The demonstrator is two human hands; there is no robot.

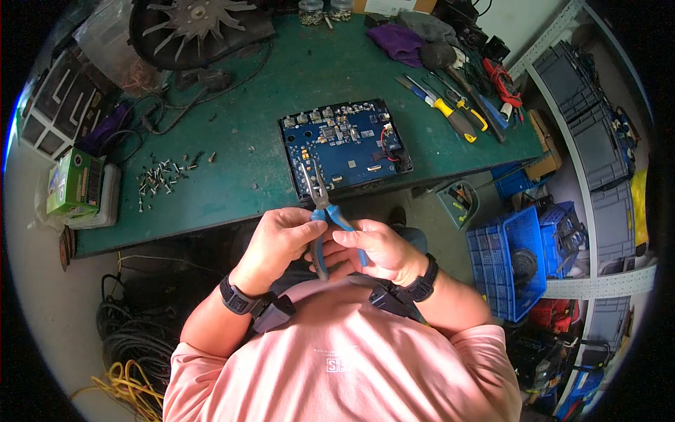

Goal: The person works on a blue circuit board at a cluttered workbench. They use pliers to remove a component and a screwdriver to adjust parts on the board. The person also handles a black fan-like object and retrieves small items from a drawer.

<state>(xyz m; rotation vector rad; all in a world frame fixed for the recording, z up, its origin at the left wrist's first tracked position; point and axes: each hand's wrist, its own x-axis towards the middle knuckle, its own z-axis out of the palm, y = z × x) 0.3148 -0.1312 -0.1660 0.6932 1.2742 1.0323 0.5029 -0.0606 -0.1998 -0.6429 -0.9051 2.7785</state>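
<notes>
In front of my chest, at the bench's near edge, both hands hold a pair of needle-nose pliers [320, 200] with blue handles. My left hand [275, 243] is closed around the left handle, thumb on top. The fingers of my right hand [380, 252] grip the other handle. Spread apart, the long jaws point away from me over the lower left part of a blue circuit board [336, 148]. That board sits in a black casing [409, 166] and carries small chips, connectors and a red and black wire. I cannot tell whether the jaw tips touch it.
Loose screws [163, 176] lie left on the green bench [232, 169]. A green box [74, 184] stands at its left end. Toward the right are a yellow-handled tool [453, 119], a hammer [439, 56] and purple cloth [397, 43]. Blue crates [503, 260] stand below right.
</notes>
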